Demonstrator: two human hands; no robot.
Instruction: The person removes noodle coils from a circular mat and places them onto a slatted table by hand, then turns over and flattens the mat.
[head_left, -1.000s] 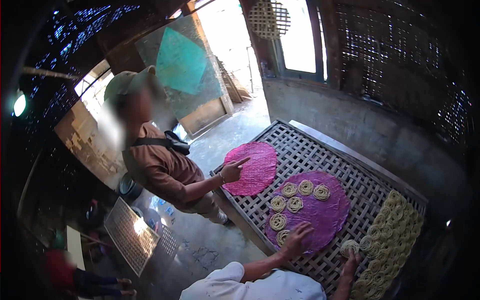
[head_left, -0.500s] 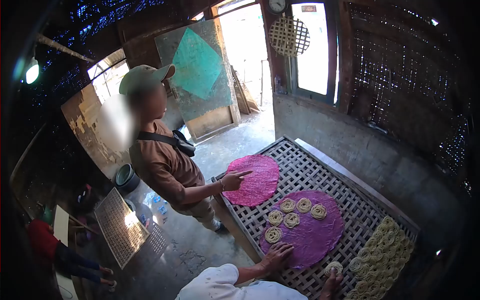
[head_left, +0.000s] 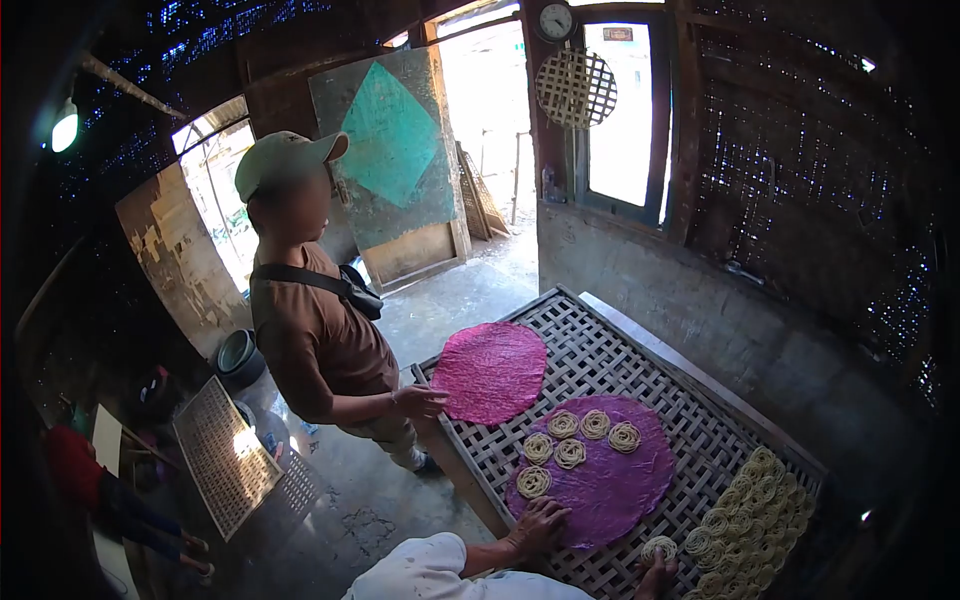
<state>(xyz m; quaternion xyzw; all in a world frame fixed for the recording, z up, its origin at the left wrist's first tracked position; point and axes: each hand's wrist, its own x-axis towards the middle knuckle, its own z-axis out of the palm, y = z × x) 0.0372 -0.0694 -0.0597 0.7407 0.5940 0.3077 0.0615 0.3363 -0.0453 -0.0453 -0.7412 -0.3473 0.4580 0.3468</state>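
Coil [head_left: 659, 547] gripped beside purple sheet [head_left: 620, 500]

Right hand [head_left: 656, 578]: fingers closed on coil. Left hand [head_left: 540, 524]: fingers bent over sheet's near edge; grip indiscernible. Six coils [head_left: 624, 437] showed on sheet, more to its right. Co-worker's hand [head_left: 420, 401], left of sheet, had stopped pointing.

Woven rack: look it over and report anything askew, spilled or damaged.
Nothing on the rack stands out as spilled or damaged. The lone coil sits apart from the packed coils, but the right hand holds it, so that looks normal.
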